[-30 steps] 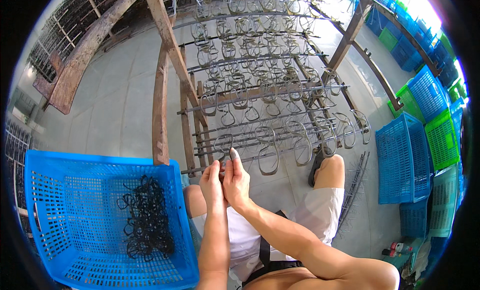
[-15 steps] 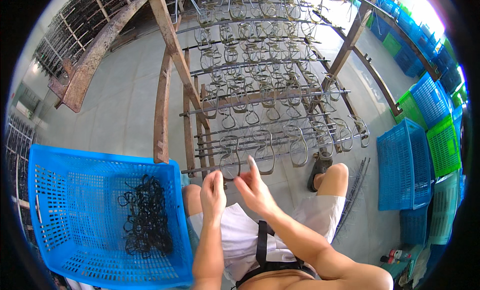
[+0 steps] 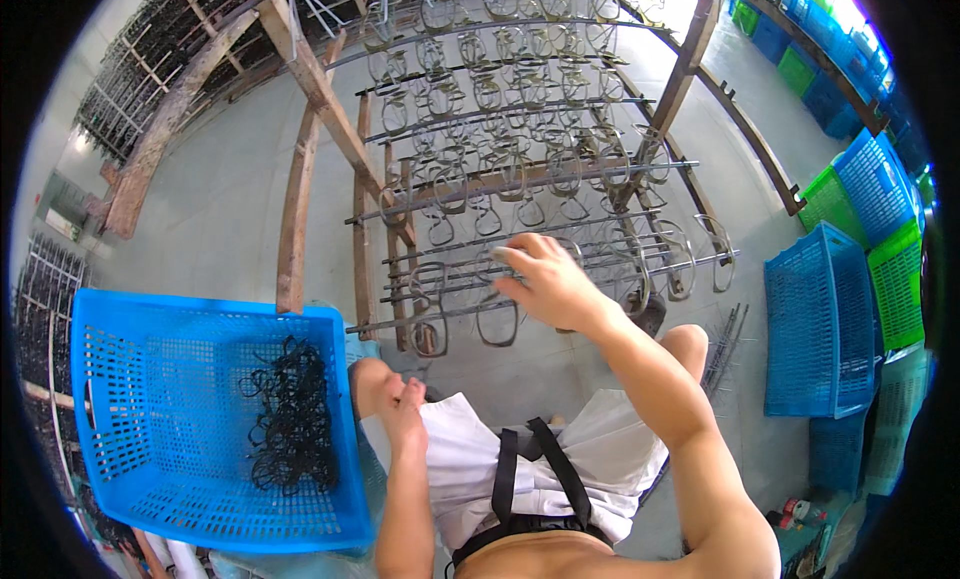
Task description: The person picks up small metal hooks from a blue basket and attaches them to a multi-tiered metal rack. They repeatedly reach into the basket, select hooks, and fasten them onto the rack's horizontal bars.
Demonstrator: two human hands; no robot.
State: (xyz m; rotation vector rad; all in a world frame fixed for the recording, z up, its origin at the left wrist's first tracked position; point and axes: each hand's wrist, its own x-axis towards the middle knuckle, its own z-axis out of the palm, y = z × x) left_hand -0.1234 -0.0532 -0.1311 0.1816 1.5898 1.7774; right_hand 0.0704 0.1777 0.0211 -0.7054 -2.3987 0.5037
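Note:
Several pale, see-through eyeglass frames hang from the front rod of a rack. My right hand [image 3: 552,279] reaches over this rod, thumb and index finger apart, beside an eyeglass frame [image 3: 497,326] whose upper part lies close to my fingertips. To its left hangs another eyeglass frame [image 3: 430,339]. My left hand [image 3: 404,407] is low over my left thigh, fingers curled in; whatever they may hold is hidden. Left of it stands a blue plastic basket [image 3: 190,449] with a tangled heap of thin black loops [image 3: 292,419] inside.
Rows of similar frames hang farther back on the rack, between rusty brown uprights [image 3: 297,219]. Blue crates [image 3: 800,319] and green crates [image 3: 895,289] are stacked on the right. Thin metal rods [image 3: 725,349] lie on the floor near my right knee.
My right hand has moved up and forward, away from my left hand, to the frames on the front rod. My left hand has lowered towards my thigh. The view has shifted slightly.

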